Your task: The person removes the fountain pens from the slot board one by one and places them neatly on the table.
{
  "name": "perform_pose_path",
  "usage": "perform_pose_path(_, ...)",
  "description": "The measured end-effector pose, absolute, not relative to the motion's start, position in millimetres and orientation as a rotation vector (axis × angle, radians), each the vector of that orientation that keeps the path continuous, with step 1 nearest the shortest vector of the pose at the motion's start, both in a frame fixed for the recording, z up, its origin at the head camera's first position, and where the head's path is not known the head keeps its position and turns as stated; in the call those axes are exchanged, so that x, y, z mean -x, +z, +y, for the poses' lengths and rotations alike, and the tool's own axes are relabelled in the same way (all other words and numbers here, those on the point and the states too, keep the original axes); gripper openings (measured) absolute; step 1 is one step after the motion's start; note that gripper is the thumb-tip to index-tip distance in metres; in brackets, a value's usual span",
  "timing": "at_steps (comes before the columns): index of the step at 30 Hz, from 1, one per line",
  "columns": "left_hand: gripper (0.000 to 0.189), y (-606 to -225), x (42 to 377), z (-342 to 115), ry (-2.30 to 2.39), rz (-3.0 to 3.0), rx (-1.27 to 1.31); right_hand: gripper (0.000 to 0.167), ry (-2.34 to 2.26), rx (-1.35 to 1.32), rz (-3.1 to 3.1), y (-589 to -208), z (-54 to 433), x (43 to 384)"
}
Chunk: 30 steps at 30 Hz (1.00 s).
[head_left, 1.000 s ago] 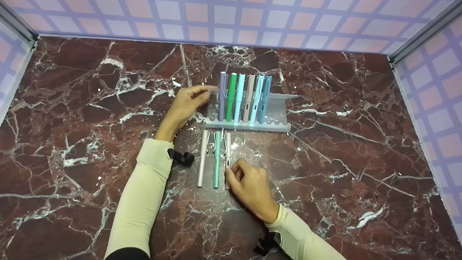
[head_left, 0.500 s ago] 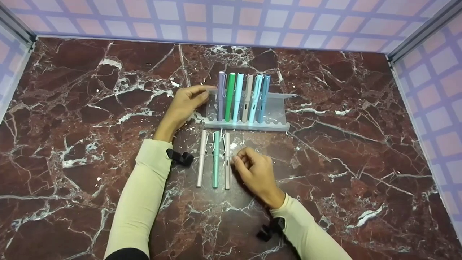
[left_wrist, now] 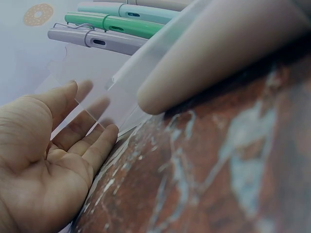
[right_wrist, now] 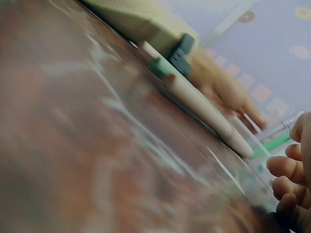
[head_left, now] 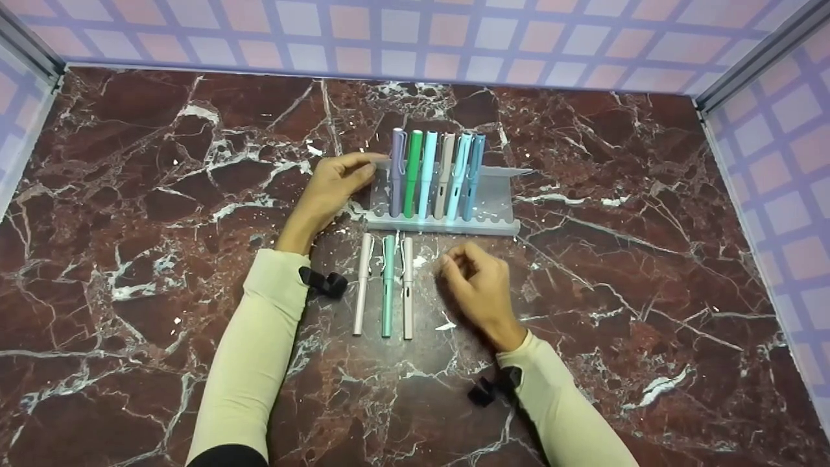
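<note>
My left hand [head_left: 337, 188] pinches the left edge of a clear plastic pen stand [head_left: 496, 194]; in the left wrist view its thumb is in front of the clear sheet and its fingers show through it. Several capped pens lean in the stand's notches: a purple pen [head_left: 397, 175], a green pen [head_left: 413, 175], light blue, grey-brown and darker blue ones. In front lie a pale pink pen [head_left: 363, 285], a mint green pen [head_left: 388, 285] and a pale pinkish-grey pen [head_left: 408, 285], side by side. To their right my right hand [head_left: 483, 285] hovers, fingers loosely curled, holding nothing.
The reddish-brown marbled tabletop [head_left: 648, 272] spreads around the stand. A checked back wall [head_left: 402, 39] and side walls bound it. Black camera mounts sit on both wrists. Unused notches show at the right end of the stand.
My right hand has left the pale pinkish-grey pen, moving right and away from me. The left hand has stayed at the stand's edge, and the pens have kept their places.
</note>
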<state>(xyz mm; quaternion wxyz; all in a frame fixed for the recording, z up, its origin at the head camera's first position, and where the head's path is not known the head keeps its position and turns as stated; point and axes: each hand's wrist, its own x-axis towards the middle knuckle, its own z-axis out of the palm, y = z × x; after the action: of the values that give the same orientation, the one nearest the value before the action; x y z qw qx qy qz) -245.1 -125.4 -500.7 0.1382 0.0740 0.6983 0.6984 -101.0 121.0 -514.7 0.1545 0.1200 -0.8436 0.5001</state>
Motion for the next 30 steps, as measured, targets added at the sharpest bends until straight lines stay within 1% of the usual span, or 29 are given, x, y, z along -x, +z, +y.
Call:
perform_pose_path(11,0.027,-502.2,246.7,-125.8,2.005,2.035,-0.217,0.008,1.294,-0.219,-2.314,-516.1,139.3,119.1)
perform_pose_path(18,0.027,-501.6,246.4,-125.9,2.024,2.021,-0.225,0.007,1.136,-0.284,-2.279,-518.3,141.6,123.1)
perform_pose_path(30,0.027,-501.2,245.1,-125.7,2.010,2.029,-0.213,0.007,1.110,-0.331,-2.195,-517.4,145.8,132.3)
